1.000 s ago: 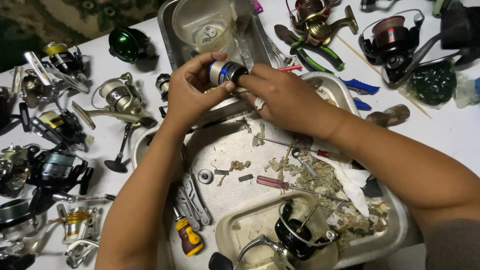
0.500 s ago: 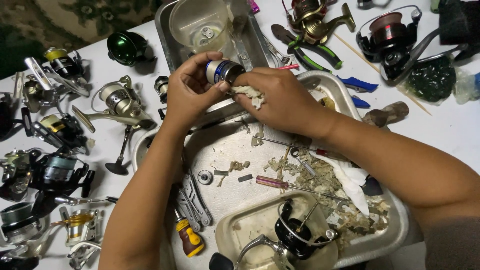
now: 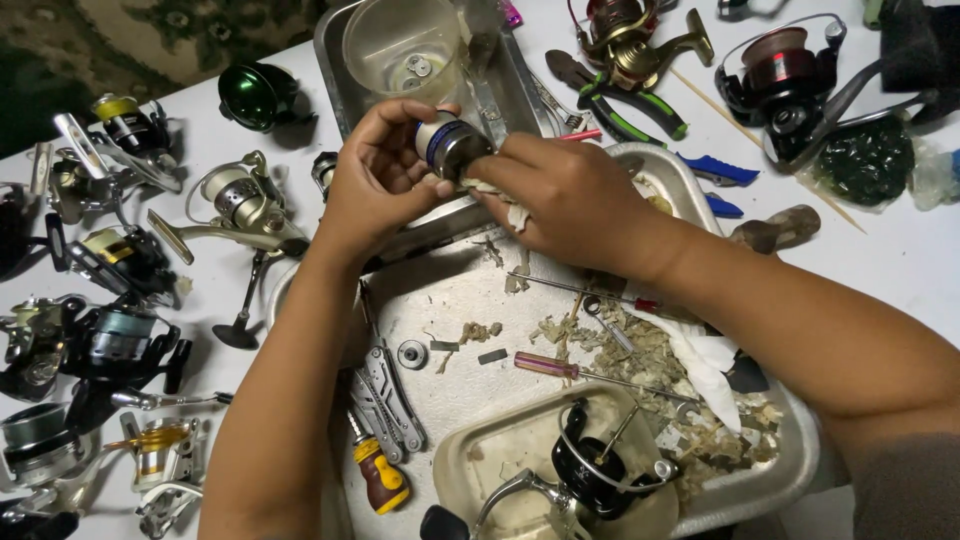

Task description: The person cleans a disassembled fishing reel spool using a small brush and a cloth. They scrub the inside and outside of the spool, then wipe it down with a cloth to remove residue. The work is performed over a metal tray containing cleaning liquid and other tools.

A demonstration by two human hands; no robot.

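Spool (image 3: 452,143), silver with a blue band, sits above the far rim of the tray (image 3: 800,470), between both hands; its long axis runs roughly left-right, open end toward the right hand (image 3: 560,195); left hand (image 3: 385,180) grasps it, thumb below, fingers curled over the top; right hand, equally near, pinches a scrap of tissue (image 3: 510,210) against its end, wrist angled in from the near-right corner.
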